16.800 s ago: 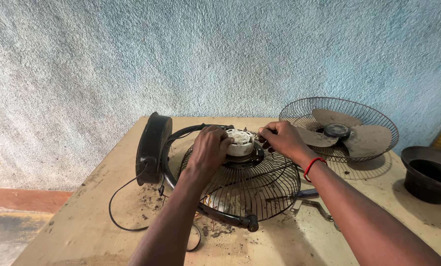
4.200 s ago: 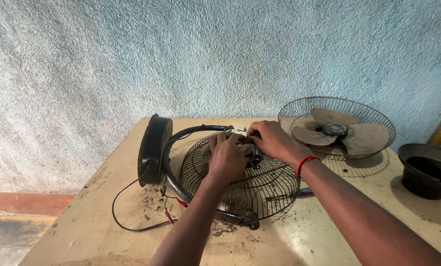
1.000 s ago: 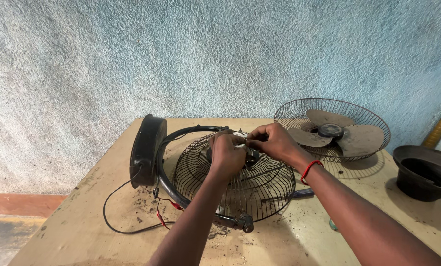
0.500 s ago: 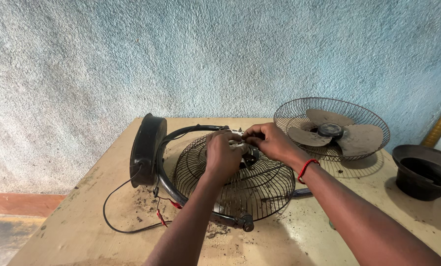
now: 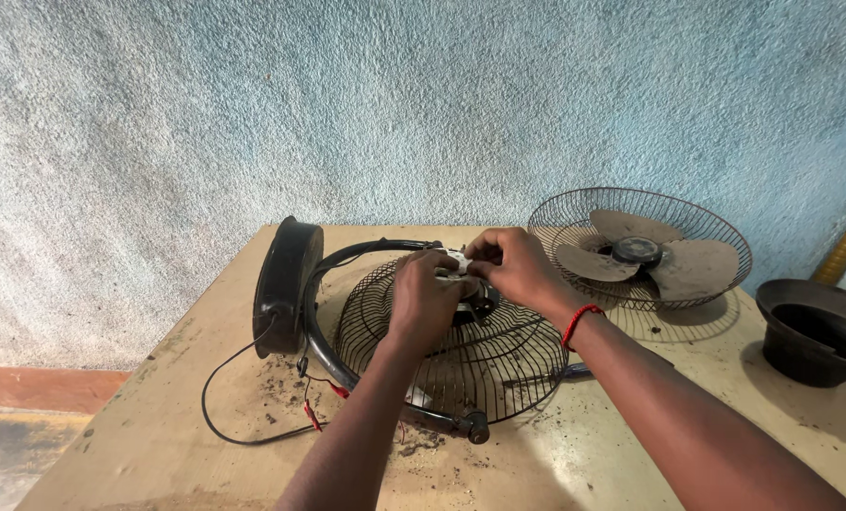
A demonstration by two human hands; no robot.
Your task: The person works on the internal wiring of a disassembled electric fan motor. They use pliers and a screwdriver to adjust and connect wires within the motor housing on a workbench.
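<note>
Both hands, left and right, pinch the motor atop the grille; blade already off at 2 o'clock; motor not yet freed.

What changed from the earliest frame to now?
The left hand moved from the wire guard's left rim in to the motor hub at its centre, meeting the right hand; both now grip the hub, hiding it. The black base, the cable, the second guard with blades and the black cover stayed put.
</note>
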